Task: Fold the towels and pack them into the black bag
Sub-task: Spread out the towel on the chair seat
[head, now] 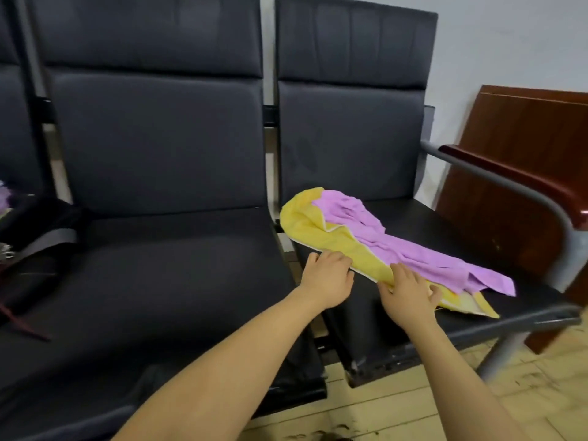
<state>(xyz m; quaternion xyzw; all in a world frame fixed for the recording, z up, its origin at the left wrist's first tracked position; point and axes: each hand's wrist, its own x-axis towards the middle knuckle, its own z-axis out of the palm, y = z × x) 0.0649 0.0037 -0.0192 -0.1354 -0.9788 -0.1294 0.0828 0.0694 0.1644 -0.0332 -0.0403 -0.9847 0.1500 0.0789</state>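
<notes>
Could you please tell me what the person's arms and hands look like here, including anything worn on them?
Both forearms are bare as far as the picture shows, with no sleeve in view. The left hand and right hand wear no gloves, and no watch, bracelet or ring can be seen. The fingers are uncovered.

yellow towel (313,232): we see plain mustard yellow with a thin pale edging along its hem
purple towel (394,246): we see a solid lilac pink, no print, lying over the yellow one
black bag (35,249): we see black fabric with a grey strap across it and a dark red cord at its lower end
chairs (165,148): we see dark charcoal padding, plain, with a grey metal frame
armrest (521,179): we see glossy reddish brown
wooden panel (525,122): we see red-brown wood with a faint grain
floor (397,409): we see pale yellowish boards with dark specks
wall (509,43): we see plain off-white
</notes>
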